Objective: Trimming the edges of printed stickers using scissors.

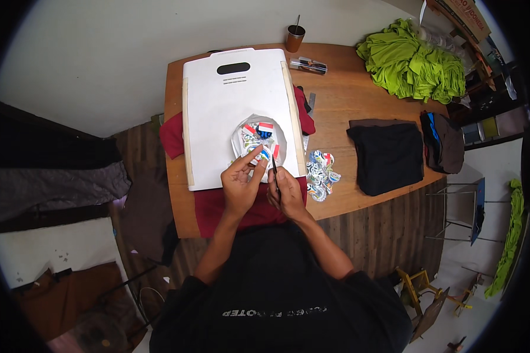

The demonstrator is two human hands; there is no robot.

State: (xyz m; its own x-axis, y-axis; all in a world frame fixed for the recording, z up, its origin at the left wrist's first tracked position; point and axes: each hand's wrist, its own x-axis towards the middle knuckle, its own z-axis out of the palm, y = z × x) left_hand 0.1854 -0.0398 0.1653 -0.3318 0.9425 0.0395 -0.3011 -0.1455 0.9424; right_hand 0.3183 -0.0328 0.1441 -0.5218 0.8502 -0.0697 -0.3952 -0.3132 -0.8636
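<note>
Over the near part of a white board (218, 129), my left hand (241, 183) pinches a small white, blue and green patch (266, 154) between thumb and fingers. Closed around dark-handled scissors (275, 174), my right hand (288, 193) keeps their slim tip beside the patch's edge. Just beyond both hands, a round white container (237, 136) holds several patches, some red and white, others blue. To the right of my right hand lies a loose heap of cut patches (323, 175) on the wooden table. The fingers partly cover the held patch and the scissors.
Maroon cloth (218, 206) spreads beneath the board. Folded black cloth (386, 156) and dark caps (444, 141) sit on the table's right side. Lime-green cloth (409, 62) is heaped at the far right. A brown cup (295, 39) and a clear case (308, 66) stand at the back.
</note>
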